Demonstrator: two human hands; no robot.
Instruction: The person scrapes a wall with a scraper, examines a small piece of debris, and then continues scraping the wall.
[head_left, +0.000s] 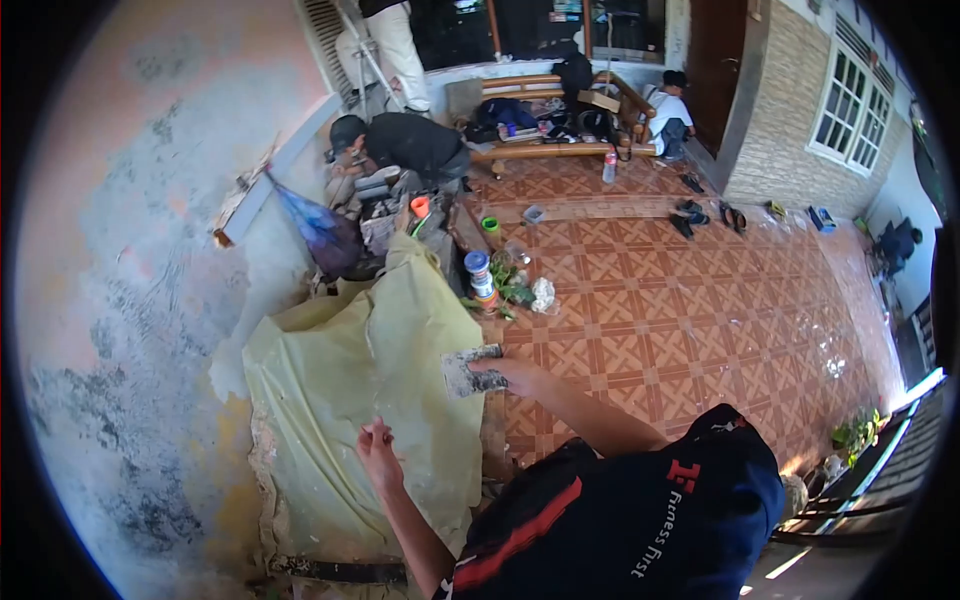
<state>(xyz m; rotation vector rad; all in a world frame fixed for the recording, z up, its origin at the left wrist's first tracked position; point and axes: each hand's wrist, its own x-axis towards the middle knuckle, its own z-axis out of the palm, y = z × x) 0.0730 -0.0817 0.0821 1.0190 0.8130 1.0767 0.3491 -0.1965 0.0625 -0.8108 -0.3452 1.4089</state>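
Observation:
My right hand (518, 376) grips a flat, rectangular, grey-speckled piece (470, 371), whose exact kind I cannot make out. It is held above the edge of a pale yellow-green sheet (330, 350) draped over a bulky heap. Lower and to the left, my left hand (379, 456) hovers over the same sheet with its fingers curled together. Whether anything is pinched in it is too small to tell. Beyond the right hand, a blue-and-white tub (478, 268) stands near a leafy plant (510, 285) with a white bloom.
A patchy, stained wall (150, 330) rises on the left. Past the sheet, a person in black (415, 145) crouches by rubble; another stands on a ladder (370, 55). A cluttered bamboo bench (560, 150), a bottle (609, 166) and sandals (688, 218) are on the tiled floor (680, 330).

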